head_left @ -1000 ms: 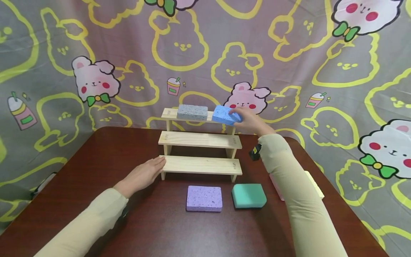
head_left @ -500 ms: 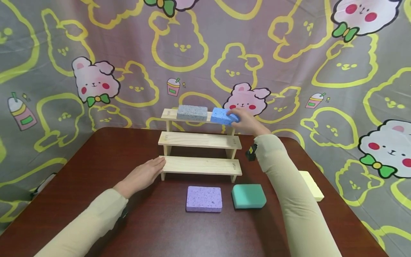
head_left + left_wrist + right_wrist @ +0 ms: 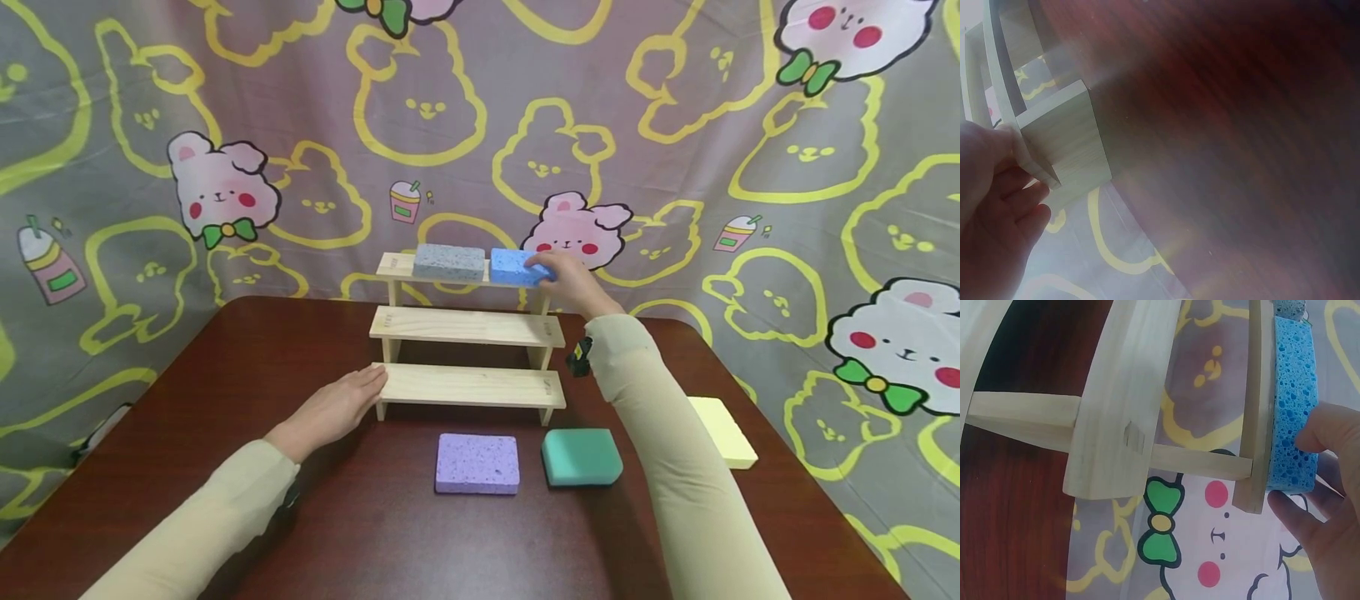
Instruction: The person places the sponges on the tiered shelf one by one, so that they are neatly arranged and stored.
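1. Blue sponge (image 3: 508, 267) slid toward 9 o'clock, nearer the grey one (image 3: 450, 262).
2. Right hand (image 3: 576, 285) pinches it atop the rack (image 3: 468, 326), 1 o'clock; left hand (image 3: 332, 412) rests at 8, fingers loosely straight.
3. Probably lining up; next, let go.

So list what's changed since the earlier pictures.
The right hand, gripping the blue sponge, shifted it left toward the gray sponge on the top shelf and straightened it. The left hand on the bottom shelf, purple sponge and green sponge stayed put.
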A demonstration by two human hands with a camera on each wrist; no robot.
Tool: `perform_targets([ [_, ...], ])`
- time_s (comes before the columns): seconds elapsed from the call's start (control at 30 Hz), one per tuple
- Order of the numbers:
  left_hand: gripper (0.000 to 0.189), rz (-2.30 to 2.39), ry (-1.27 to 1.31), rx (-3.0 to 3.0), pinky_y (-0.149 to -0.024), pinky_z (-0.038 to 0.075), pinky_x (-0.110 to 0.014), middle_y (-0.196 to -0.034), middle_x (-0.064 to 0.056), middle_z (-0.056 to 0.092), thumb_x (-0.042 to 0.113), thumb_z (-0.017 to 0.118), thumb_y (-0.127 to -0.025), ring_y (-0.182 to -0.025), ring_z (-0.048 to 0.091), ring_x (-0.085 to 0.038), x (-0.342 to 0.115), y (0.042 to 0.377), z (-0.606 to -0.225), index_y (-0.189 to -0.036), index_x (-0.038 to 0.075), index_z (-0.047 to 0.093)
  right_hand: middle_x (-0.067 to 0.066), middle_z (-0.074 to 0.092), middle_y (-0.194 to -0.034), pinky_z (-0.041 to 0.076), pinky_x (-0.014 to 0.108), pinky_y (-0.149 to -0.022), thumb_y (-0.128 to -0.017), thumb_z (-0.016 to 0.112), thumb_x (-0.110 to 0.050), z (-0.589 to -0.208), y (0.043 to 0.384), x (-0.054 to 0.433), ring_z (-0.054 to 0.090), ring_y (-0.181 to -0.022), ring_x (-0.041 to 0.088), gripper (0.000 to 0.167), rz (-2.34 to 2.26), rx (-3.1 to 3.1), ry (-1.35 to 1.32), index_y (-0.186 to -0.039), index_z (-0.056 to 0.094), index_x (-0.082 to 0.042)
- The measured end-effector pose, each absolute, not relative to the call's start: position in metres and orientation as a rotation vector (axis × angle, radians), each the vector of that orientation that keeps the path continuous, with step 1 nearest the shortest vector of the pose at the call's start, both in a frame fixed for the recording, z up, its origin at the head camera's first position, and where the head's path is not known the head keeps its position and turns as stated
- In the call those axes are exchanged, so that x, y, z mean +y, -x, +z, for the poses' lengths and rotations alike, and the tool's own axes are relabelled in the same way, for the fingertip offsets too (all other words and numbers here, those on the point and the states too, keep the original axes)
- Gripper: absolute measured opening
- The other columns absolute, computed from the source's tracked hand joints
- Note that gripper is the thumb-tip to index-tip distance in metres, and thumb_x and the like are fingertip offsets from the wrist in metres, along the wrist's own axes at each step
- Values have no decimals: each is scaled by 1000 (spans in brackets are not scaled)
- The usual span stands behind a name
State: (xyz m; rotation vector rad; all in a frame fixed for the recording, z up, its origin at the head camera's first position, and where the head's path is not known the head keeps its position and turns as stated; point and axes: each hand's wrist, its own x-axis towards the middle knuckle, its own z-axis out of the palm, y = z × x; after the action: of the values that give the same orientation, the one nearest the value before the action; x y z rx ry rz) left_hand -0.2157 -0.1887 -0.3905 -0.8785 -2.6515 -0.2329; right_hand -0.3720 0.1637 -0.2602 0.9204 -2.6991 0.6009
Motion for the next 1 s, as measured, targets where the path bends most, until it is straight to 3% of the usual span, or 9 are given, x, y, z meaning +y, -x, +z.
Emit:
perform_targets([
  [0.63, 34, -231, 865, -2673, -97, 40, -46, -123, -25, 53, 4, 57, -89, -115, 49, -36, -189, 216, -390, -121, -10, 55, 13, 56, -121, 40, 40, -93, -85, 55, 6, -262, 376, 162, 48, -109, 26, 35, 594, -2706, -920, -118, 59, -5],
  [1.0, 34, -225, 865, -2666, -97, 40, -46, -122, -25, 53, 5, 57, -89, -115, 50, -35, -189, 216, -391, -120, -9, 55, 16, 55, -121, 37, 43, -99, -86, 53, 7, -265, 375, 163, 47, -113, 30, 34, 592, -2667, -974, -118, 59, -3],
])
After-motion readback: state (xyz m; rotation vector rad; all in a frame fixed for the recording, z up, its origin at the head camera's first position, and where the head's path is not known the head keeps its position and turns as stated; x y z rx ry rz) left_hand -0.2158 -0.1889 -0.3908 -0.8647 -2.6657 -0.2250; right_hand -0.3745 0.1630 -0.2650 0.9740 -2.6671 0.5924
